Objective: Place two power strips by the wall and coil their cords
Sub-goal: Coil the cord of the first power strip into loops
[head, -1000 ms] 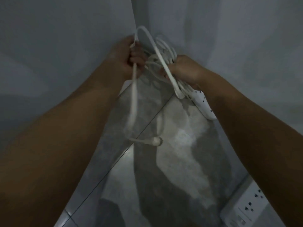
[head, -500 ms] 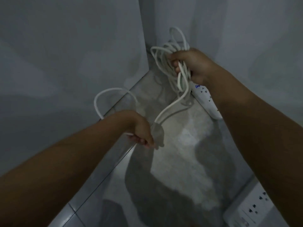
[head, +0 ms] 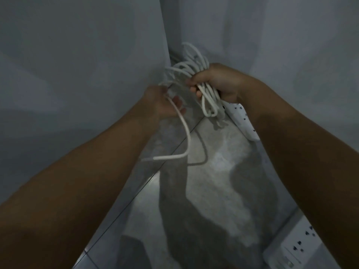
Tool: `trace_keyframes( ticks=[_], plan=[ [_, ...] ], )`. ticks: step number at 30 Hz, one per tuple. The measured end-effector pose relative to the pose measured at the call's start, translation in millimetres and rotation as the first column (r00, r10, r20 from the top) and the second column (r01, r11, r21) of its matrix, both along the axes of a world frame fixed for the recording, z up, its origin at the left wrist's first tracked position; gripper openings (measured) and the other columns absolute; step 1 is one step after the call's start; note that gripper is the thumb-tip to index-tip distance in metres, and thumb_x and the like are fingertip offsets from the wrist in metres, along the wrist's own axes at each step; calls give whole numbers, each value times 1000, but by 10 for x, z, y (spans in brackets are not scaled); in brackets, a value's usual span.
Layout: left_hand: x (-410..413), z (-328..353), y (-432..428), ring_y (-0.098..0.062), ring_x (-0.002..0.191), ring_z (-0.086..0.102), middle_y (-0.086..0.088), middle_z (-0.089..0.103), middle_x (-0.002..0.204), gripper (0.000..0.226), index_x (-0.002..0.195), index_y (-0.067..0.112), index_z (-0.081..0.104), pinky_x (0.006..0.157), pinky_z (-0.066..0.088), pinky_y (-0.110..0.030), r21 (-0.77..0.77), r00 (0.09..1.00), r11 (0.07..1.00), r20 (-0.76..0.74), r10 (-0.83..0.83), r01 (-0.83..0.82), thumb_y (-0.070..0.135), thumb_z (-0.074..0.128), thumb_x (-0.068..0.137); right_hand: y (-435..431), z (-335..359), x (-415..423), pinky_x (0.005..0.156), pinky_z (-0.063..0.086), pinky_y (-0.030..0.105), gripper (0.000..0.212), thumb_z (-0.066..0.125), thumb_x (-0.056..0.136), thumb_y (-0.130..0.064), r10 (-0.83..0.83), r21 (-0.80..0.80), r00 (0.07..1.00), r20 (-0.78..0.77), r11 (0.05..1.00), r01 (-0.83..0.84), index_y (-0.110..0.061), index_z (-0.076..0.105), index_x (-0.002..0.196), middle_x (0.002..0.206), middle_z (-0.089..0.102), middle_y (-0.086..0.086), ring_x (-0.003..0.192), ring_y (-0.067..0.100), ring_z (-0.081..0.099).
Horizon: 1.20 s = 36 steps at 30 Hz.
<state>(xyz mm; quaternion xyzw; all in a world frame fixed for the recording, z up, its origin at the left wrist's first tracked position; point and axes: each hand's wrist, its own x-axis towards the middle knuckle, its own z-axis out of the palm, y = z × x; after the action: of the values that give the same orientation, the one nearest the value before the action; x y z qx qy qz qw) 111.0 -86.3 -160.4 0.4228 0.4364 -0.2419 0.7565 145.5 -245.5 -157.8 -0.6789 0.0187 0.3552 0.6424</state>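
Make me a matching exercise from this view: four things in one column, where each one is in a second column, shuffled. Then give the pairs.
Things:
1. coiled cord bundle
2. loose cord end
3. far power strip
4. near power strip

Places:
A. on the floor at the bottom right corner of the view
B. bunched in the right hand
C. on the floor against the right wall, just under the right forearm
D. trailing down from the left hand

Pairs: 1-B, 2-D, 3-C, 4-A
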Motion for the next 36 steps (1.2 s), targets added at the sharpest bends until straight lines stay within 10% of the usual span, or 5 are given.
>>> trace_keyframes(
  ticks=[7,16,25,31,36],
  plan=[
    [224,255,-131,-21,122,51,-9,53,135,40,134,-2,49,88,50,-26,-94,978,981,100,181,-171,5,42,95,43,-25,-49,52,55,24,9,71,80,-4,46,-62,997,66,997,-42,-7,67,88,61,66,4,51,12,61],
    [217,384,-137,-29,113,50,-21,57,108,29,99,-3,57,110,29,-39,32,971,988,193,142,-151,13,33,99,184,-114,-78,79,58,41,30,75,67,-13,157,-318,972,174,943,-95,-3,71,94,85,73,13,78,30,70],
    [-348,403,-432,-22,89,61,-8,57,130,56,137,15,46,53,44,-24,278,981,955,129,-144,104,53,32,98,177,-197,-138,65,54,25,25,69,74,-8,9,-263,960,281,962,68,-2,70,99,90,71,12,75,21,67],
    [-1072,212,-674,-22,114,55,-7,50,133,56,128,33,42,105,39,-46,-7,841,842,49,-539,540,68,44,84,188,-149,-113,68,56,28,21,67,78,-7,-159,-148,967,201,971,190,-5,68,99,88,69,10,78,24,67],
    [-1250,-88,-666,-6,66,57,3,59,87,19,106,18,55,58,50,-17,-418,882,783,113,-458,461,32,52,93,182,-29,-11,58,56,30,10,62,81,2,-297,177,954,-34,938,299,-4,66,74,64,65,10,58,21,63]
  ],
)
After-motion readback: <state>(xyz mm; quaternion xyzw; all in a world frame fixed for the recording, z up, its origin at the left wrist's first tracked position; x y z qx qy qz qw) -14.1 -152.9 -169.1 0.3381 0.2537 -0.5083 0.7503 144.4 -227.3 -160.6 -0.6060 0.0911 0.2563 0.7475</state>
